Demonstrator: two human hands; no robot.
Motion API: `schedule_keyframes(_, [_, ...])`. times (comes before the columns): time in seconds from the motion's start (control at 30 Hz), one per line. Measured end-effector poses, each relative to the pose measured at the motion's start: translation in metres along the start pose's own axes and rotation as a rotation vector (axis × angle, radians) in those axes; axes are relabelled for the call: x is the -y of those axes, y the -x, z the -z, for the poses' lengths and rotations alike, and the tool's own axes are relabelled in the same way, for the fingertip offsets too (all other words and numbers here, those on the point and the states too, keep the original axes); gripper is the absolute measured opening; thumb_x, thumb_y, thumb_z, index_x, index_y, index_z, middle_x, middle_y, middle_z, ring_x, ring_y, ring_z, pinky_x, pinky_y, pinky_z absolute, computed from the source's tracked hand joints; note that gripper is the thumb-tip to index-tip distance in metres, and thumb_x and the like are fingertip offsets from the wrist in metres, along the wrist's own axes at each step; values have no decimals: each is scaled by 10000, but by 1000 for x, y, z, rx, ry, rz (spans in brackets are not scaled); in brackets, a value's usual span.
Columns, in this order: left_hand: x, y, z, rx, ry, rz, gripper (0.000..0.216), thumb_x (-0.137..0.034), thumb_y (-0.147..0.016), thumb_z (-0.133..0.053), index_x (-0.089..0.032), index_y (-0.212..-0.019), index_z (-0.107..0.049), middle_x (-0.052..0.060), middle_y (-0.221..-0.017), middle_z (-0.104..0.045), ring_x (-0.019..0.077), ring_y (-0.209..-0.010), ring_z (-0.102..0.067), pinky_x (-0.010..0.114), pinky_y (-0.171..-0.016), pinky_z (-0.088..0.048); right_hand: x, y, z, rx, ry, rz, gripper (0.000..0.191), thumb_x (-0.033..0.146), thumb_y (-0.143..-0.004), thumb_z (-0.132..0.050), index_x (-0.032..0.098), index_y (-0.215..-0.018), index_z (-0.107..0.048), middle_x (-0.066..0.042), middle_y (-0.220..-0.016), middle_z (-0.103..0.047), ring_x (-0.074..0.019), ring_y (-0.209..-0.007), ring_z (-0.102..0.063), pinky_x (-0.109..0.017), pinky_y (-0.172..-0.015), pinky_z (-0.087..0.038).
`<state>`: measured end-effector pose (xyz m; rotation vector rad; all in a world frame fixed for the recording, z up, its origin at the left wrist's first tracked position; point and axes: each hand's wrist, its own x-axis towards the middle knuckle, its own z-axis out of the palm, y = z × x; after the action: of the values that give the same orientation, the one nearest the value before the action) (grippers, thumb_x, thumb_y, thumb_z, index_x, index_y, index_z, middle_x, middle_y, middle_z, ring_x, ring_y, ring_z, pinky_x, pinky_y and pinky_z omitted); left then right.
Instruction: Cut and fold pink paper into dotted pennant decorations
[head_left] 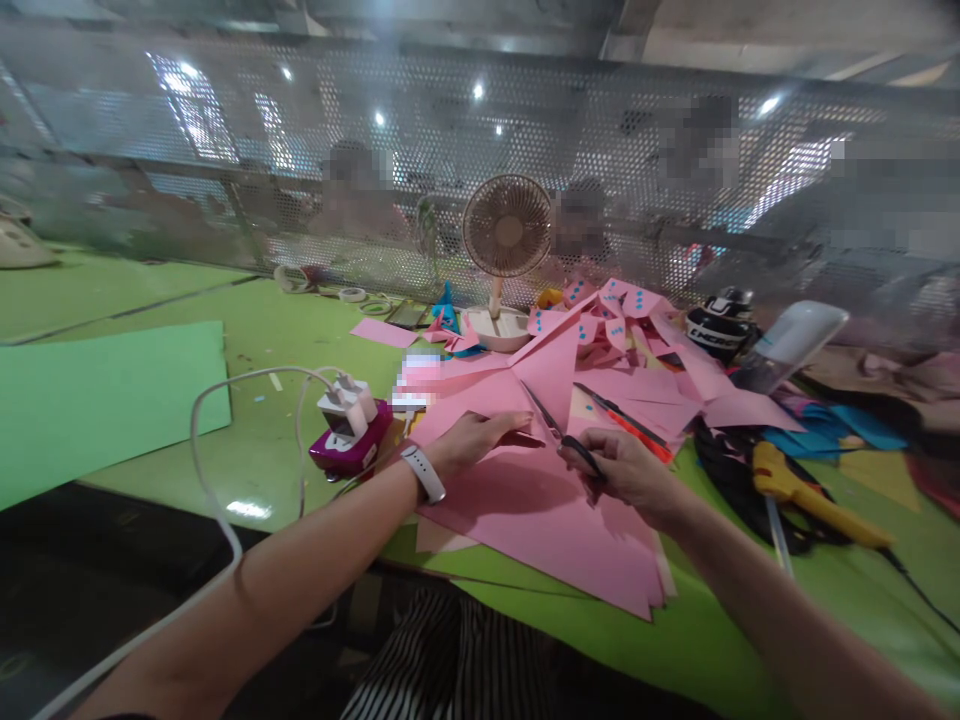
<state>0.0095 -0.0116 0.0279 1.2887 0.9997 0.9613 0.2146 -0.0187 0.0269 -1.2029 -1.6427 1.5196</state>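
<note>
My right hand (619, 468) is wrapped round the dark handles of a pair of scissors (545, 412). The blades point up and to the left, against a folded pink piece of paper (551, 365). Just left of the scissors, my left hand (484, 440) pinches pink paper between thumb and fingers. A white band (423, 473) circles the left wrist. Large pink sheets (540, 520) lie beneath both hands, reaching the table's front edge. Beside the right hand rests an orange-red and black cutter-like tool (630, 425). How far the blades are apart is hard to make out.
A purple power strip (352, 450) with white chargers and a looping cable stands left. Behind are a small fan (506, 230) and pink cut-outs (615, 315) with blue dots. At right lie a yellow glue gun (814, 495) and a black-capped bottle (720, 325). A green sheet (112, 400) lies far left.
</note>
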Motion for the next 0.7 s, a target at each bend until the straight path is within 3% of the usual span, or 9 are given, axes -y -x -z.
schedule_keyframes(0.1, [1, -1, 1, -6, -1, 4, 317, -442, -748, -617, -172, -582, -594, -10, -592, -567, 238, -845, -654, 289, -734, -380, 0, 0, 0, 0, -10, 1, 421, 535, -620, -726, 166, -669, -529, 64, -446, -493, -60, -377, -437, -206, -404, -363])
schedule_keyframes(0.27, [5, -2, 3, 51, 32, -9, 277, -428, -744, -615, -159, -735, -680, 38, -832, -677, 242, -922, -639, 313, -873, -382, -1, 0, 2, -4, 9, -20, 410, 534, -655, -704, 163, -682, -531, 47, -469, -522, -62, -384, -455, -192, -381, -322])
schedule_keyframes(0.4, [3, -1, 5, -26, -93, 29, 258, -424, -724, -611, -194, -757, -722, 45, -903, -707, 254, -982, -603, 321, -916, -386, 1, 2, 1, -37, 60, -28, 418, 552, -673, -679, 158, -698, -541, 36, -478, -541, -54, -365, -437, -186, -348, -231])
schedule_keyframes(0.7, [1, 2, 9, 1, -273, -99, 243, -397, -727, -588, -258, -865, -731, 9, -1000, -705, 270, -1092, -563, 344, -968, -389, 5, 3, -3, -21, 16, 20, 443, 562, -630, -705, 163, -648, -512, 59, -453, -498, -49, -374, -423, -185, -373, -319])
